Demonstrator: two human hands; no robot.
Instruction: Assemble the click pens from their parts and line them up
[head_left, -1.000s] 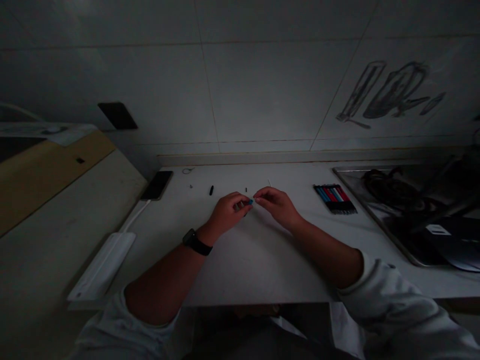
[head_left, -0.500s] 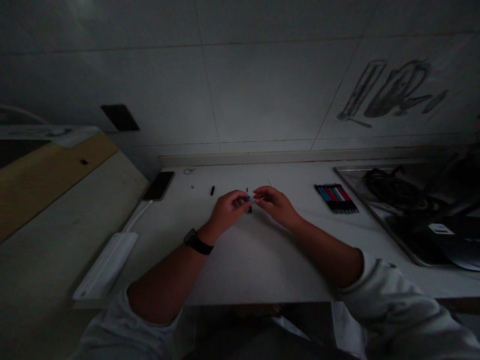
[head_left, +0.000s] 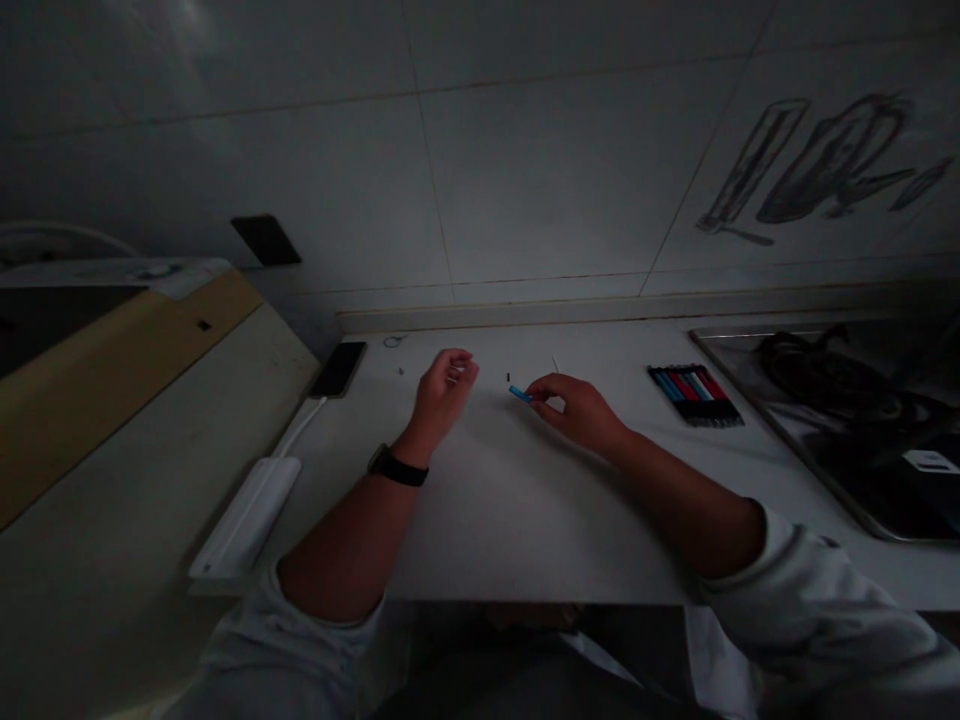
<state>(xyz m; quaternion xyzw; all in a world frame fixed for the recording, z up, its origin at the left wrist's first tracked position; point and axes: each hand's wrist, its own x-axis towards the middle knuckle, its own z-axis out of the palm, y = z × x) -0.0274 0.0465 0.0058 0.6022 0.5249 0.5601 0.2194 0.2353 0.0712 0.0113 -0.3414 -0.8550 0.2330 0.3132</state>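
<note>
Blue piece (head_left: pixel 520 394): long axis is running left to right, slanting slightly down; free end is pointing left. Metal-rimmed tray (head_left: pixel 787 440) is holding dark items (head_left: pixel 810 372), too dim to identify. Black-banded pack (head_left: pixel 705 411) is holding coloured sticks (head_left: pixel 684 383). Right hand (head_left: pixel 574 408) is pinching piece's right end over white table (head_left: pixel 487 530). Left hand (head_left: pixel 444 392) is curling, well apart from piece; whether gripping anything, cannot tell.
</note>
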